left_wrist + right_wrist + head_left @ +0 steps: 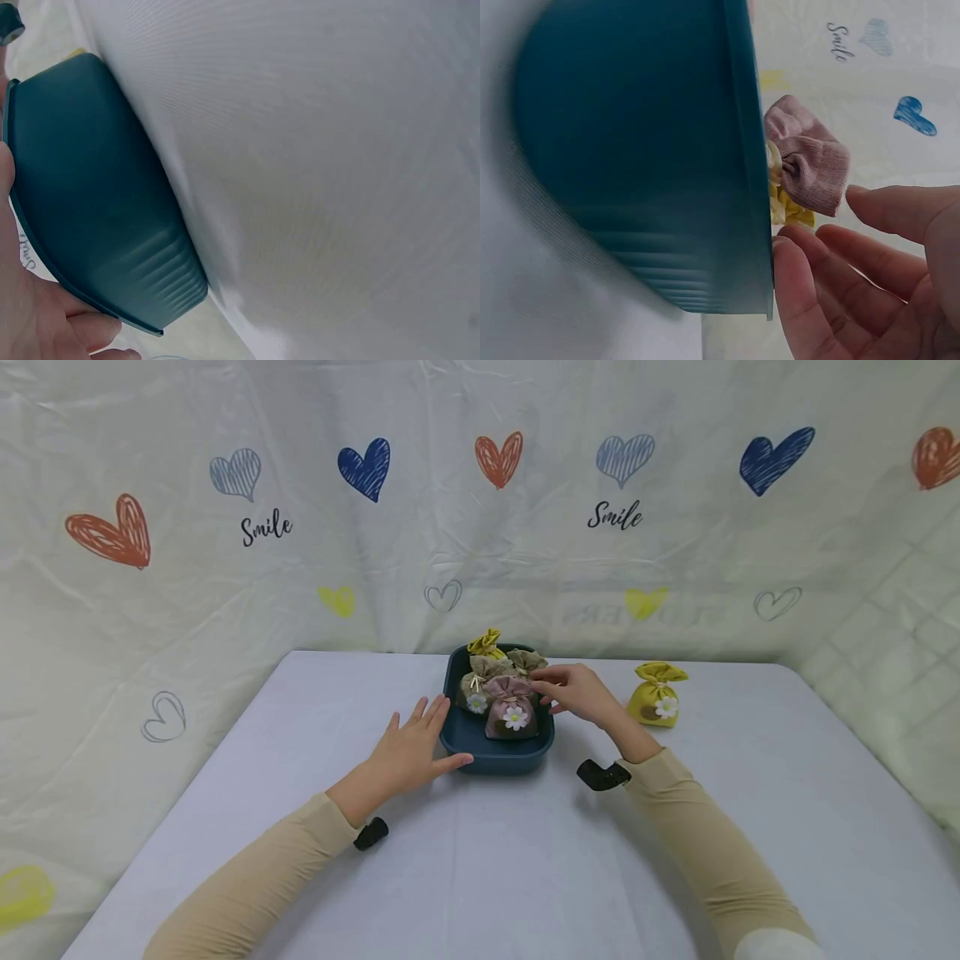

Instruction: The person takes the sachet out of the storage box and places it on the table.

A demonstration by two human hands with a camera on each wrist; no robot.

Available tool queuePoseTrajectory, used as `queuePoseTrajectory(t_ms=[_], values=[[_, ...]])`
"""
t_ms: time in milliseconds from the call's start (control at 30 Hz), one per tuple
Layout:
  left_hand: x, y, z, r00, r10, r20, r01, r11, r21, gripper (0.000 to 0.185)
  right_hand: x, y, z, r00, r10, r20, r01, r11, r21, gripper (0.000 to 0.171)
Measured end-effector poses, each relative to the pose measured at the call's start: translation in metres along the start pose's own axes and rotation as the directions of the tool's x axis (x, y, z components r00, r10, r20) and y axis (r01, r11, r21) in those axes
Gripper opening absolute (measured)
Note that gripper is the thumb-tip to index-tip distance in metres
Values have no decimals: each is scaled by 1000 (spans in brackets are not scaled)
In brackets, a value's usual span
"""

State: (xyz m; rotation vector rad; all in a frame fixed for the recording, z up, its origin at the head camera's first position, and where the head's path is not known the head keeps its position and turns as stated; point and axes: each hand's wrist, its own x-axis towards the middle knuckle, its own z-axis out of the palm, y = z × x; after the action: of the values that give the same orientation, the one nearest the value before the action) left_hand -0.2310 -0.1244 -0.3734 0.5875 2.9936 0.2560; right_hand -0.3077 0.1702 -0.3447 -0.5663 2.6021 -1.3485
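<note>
Left hand [411, 752] open against tray [495, 758] edge; right hand [577, 692] open over pouches [512, 710].

Both arms reach forward.
Left hand [408, 747] lies flat, fingers spread; right hand [577, 692] hovers, fingers loosely extended, gripping nothing.

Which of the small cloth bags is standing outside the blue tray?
The yellow bag with a white flower, alone on the table to the right of the tray. The other bags sit inside the tray.
</note>
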Motion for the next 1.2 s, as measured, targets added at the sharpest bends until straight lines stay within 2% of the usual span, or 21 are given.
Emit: queuePoseTrajectory(t_ms=[300, 700, 1000, 1200], values=[[-1, 0, 1, 1000, -2, -3, 2, 1000, -8, 104, 4, 3, 3, 999, 30, 15, -29, 997, -67, 39], [1, -2, -1, 1000, -1, -3, 1, 1000, -9, 103, 5, -3, 12, 995, -15, -101, 4, 994, -108, 29], [2, -2, 0, 1000, -3, 4, 3, 1000, -23, 104, 3, -4, 23, 971, -88, -223, 52, 985, -163, 21], [1, -1, 0, 1000, 0, 5, 0, 1000, -23, 104, 0, -9, 28, 961, -135, -242, 94, 980, -174, 21]])
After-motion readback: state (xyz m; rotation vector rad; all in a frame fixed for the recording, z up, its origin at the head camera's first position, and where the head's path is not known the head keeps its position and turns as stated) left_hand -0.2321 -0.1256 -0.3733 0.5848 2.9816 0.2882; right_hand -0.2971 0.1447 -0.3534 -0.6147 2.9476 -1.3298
